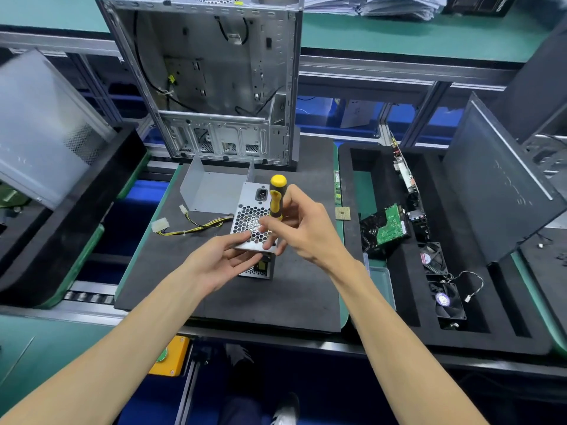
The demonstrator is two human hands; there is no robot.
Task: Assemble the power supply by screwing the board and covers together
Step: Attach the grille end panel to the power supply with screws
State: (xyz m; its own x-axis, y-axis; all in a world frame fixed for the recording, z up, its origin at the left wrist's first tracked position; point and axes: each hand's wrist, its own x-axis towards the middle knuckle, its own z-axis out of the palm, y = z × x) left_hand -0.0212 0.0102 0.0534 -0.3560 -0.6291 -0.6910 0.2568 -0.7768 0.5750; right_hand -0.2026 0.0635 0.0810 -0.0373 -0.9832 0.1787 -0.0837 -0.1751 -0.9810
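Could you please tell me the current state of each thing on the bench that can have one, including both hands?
Power supply: tilted up off the mat, perforated face up, still without its cover.
Cover: lying apart behind it, open side up.
Screwdriver: upright, yellow grip on top, tip hidden.
Left hand: holds the power supply's near edge.
Right hand: grips the screwdriver.
Computer case: side open, interior mostly bare.
Cable bundle: loose on the mat, unplugged.

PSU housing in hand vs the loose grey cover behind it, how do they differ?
The PSU housing is perforated with honeycomb vents and carries a power socket; the loose cover is plain sheet. The housing is held tilted, gripped by the left hand, with the right hand holding the screwdriver over it; the cover lies untouched on the black mat. Both are grey metal.
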